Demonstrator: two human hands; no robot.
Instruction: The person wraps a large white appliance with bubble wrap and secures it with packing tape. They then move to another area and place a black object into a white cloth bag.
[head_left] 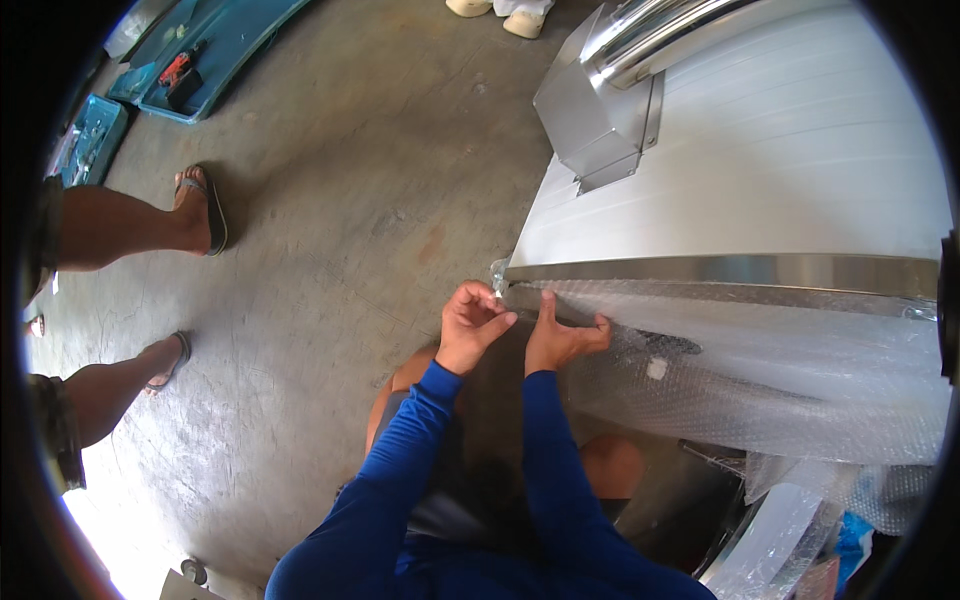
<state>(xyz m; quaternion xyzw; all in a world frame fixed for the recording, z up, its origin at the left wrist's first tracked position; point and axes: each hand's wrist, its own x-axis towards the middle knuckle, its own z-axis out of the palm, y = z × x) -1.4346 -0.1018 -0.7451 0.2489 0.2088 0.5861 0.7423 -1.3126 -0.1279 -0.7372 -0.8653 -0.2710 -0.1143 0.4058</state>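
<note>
Pinching at the corner of the steel unit [730, 270], left hand [470, 325] closes fingers on what looks like a tape end or wrap edge, hard to tell. Right hand [562, 338] spread open, pressing bubble wrap [760, 380] flat under the unit's rim. Left of unit: concrete floor [340, 200], bystander's sandalled feet [195, 205], blue trays [215, 45].
</note>
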